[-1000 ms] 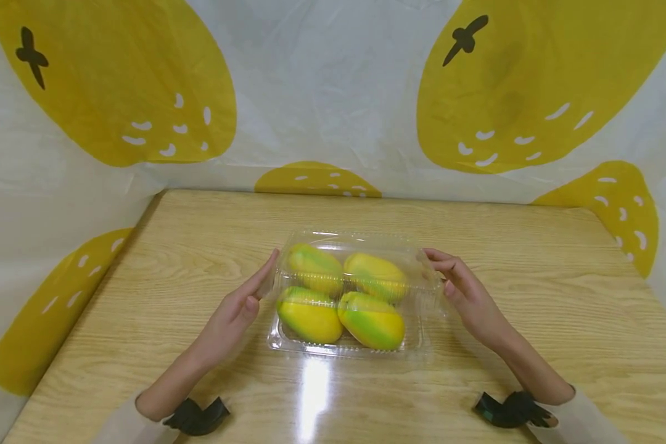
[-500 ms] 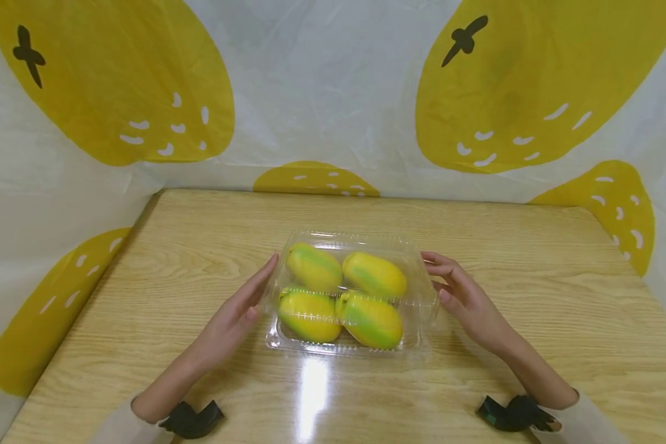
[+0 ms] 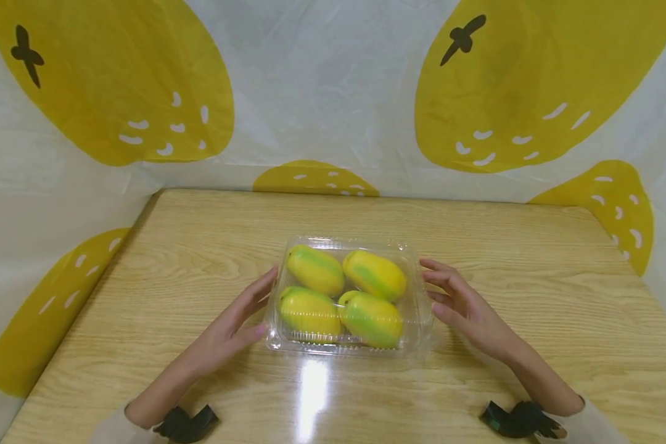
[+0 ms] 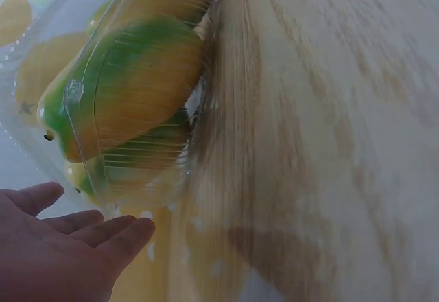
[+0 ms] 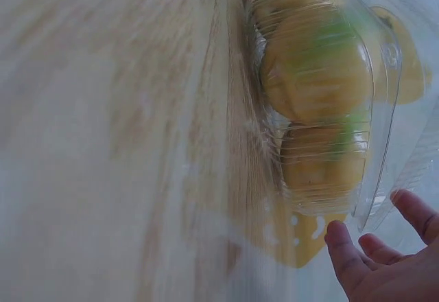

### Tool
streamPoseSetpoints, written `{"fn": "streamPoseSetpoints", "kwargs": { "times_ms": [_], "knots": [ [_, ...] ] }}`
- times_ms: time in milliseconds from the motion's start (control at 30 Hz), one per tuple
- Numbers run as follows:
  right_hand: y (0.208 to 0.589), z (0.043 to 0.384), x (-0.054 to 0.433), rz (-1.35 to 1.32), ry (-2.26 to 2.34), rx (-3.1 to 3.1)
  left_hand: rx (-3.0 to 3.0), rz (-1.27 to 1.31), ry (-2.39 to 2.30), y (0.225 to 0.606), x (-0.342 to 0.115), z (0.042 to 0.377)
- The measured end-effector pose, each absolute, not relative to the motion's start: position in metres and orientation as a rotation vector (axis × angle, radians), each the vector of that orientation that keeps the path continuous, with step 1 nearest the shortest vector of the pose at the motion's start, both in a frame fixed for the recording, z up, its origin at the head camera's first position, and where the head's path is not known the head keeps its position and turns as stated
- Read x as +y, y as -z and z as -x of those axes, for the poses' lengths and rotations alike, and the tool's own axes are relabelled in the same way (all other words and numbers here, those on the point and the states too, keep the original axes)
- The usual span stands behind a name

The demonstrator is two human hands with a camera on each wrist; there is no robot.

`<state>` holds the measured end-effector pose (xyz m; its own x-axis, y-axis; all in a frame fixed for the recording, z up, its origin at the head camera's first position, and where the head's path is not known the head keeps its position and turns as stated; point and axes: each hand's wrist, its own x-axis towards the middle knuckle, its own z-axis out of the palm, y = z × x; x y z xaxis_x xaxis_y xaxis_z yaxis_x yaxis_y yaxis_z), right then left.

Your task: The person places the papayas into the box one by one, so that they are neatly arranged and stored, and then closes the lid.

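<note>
A clear plastic clamshell box (image 3: 344, 350) rests on the table in the head view, with several yellow-green mangoes (image 3: 315, 270) inside in two rows. Its clear lid (image 3: 418, 290) lies over the mangoes. At the box's left side is my left hand (image 3: 230, 330), its fingers loosely extended and the thumb by the front left corner. My right hand (image 3: 468, 311) flanks the right side, fingertips at the lid's edge. In both wrist views the fingers are relaxed beside the plastic, with a mango (image 4: 130, 82) showing through the wall; firm contact is hard to tell.
The wooden table (image 3: 211, 222) extends around the box on all sides. Behind and to the left hangs a white cloth (image 3: 322, 80) with large yellow fruit prints. Black straps (image 3: 185, 424) sit at both wrists.
The lid's front edge has come down toward the front of the box. Both hands have shifted slightly down and toward me along the sides; the mangoes stay in place.
</note>
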<state>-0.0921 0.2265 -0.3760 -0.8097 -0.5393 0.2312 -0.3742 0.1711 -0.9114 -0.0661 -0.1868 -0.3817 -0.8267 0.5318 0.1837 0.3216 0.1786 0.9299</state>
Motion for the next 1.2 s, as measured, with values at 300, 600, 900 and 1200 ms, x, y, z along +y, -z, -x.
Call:
{"fn": "streamPoseSetpoints", "kwargs": {
  "times_ms": [300,600,900,1200],
  "knots": [
    [0.375,0.086,0.228,0.899,1.639,2.251,2.269,-0.774,-1.681,0.385,-0.187,0.061],
    [0.371,0.077,0.233,0.819,1.403,2.376,2.346,-0.776,-1.62,0.391,-0.186,0.059],
    [0.37,0.074,0.234,0.886,1.397,2.286,2.353,-0.749,-1.605,0.391,-0.183,0.055],
    [0.372,0.077,0.233,0.886,1.56,1.936,2.214,-0.69,-1.678,0.388,-0.179,0.057]
  ]
}}
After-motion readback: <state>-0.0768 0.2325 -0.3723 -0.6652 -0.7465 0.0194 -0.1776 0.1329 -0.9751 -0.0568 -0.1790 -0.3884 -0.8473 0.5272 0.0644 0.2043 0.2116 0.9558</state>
